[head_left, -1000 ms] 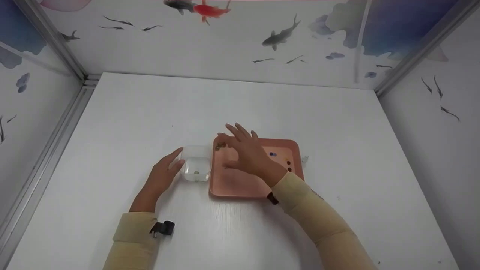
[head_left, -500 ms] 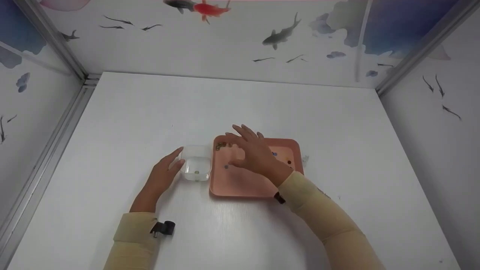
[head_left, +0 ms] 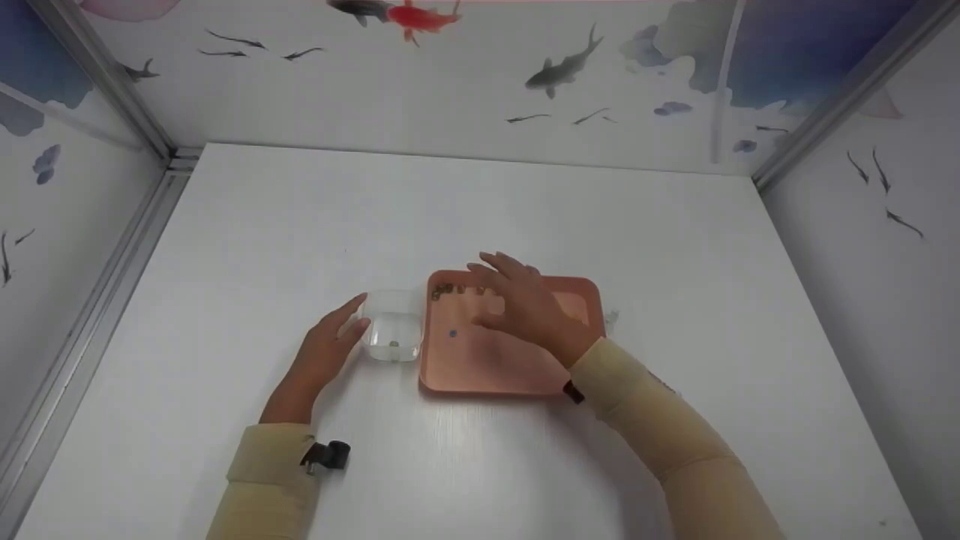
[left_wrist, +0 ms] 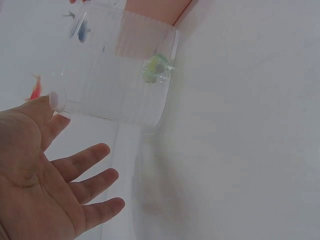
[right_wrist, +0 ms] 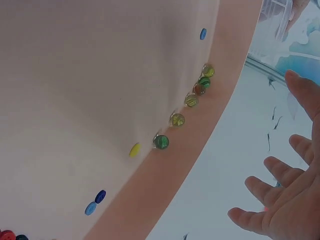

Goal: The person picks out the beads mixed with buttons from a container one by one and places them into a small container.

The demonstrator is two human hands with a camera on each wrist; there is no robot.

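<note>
Head view: left hand (head_left: 328, 343), fingers extended, touches the clear container (head_left: 381, 328), which stands beside the pink tray (head_left: 480, 375); right hand (head_left: 517, 304), fingers spread and released, hovers above the tray.

Left wrist view: a marble (left_wrist: 156, 68) (green-yellow) inside the container.

Right wrist view: six marbles (right_wrist: 191, 100) along one tray edge, buttons (right_wrist: 90, 208) nearby.

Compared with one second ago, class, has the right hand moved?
Yes: in the head view, the right hand has shifted rightward, away from the left rim of the pink tray.
</note>
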